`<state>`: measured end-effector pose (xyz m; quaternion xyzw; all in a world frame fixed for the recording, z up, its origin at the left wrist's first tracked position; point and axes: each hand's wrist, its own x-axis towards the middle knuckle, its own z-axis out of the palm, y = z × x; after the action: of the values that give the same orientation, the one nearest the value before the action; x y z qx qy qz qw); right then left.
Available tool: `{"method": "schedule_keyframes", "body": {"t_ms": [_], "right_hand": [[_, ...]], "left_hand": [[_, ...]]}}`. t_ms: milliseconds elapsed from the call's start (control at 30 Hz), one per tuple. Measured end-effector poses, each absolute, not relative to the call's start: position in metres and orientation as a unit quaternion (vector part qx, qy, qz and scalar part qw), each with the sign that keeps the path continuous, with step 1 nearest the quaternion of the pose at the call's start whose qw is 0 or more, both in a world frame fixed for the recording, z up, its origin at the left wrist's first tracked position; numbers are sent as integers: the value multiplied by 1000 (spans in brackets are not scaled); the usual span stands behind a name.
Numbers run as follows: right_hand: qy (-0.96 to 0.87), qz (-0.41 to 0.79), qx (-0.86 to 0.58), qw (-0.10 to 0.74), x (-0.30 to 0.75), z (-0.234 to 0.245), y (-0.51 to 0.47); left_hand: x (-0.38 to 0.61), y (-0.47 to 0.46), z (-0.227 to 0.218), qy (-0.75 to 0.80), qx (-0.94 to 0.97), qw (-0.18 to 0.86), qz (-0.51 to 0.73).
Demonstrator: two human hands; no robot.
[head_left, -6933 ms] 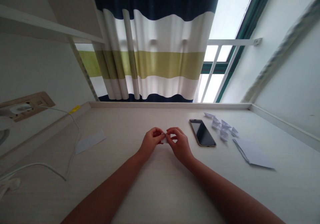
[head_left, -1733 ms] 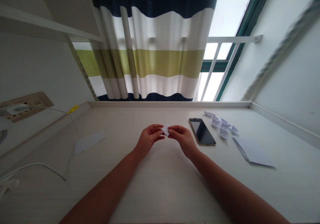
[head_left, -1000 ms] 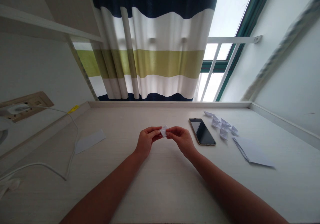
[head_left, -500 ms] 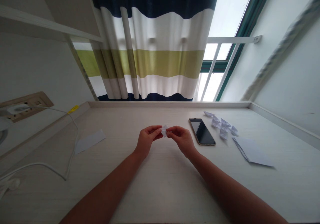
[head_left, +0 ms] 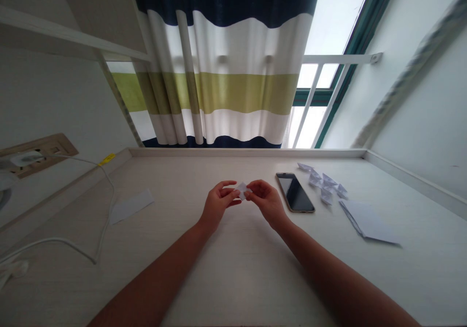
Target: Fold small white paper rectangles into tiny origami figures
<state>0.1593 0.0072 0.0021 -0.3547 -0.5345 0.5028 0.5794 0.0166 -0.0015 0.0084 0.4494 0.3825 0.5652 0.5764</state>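
Over the middle of the pale desk (head_left: 233,278), my left hand (head_left: 218,204) and my right hand (head_left: 268,201) meet fingertip to fingertip. Between them they pinch a small folded piece of white paper (head_left: 242,189), held a little above the desk. Both hands are closed on it, thumbs and forefingers pressed to its edges. Most of the paper is hidden by my fingers.
A dark phone (head_left: 295,192) lies right of my hands. Several small folded paper shapes (head_left: 324,185) lie beyond it, and a stack of white sheets (head_left: 369,223) further right. A paper strip (head_left: 131,206) and a white cable (head_left: 104,220) lie left. A striped curtain (head_left: 222,74) hangs behind.
The hands have shifted slightly right and lifted a touch while turning the small paper between the fingertips. Nothing else on the desk has moved.
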Motion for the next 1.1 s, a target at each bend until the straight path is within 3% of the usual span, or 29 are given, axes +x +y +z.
{"method": "schedule_keyframes", "body": {"t_ms": [500,767,1100], "right_hand": [[-506,551,-414,519,157,5,3],[-503,552,-400,531,156,7,3],[-495,549,-353,574,159,1,7]], "left_hand": [[20,-1,8,419,487,516,566],[19,-1,9,413,471,550,552],[17,2,4,398,515,495,575]]}}
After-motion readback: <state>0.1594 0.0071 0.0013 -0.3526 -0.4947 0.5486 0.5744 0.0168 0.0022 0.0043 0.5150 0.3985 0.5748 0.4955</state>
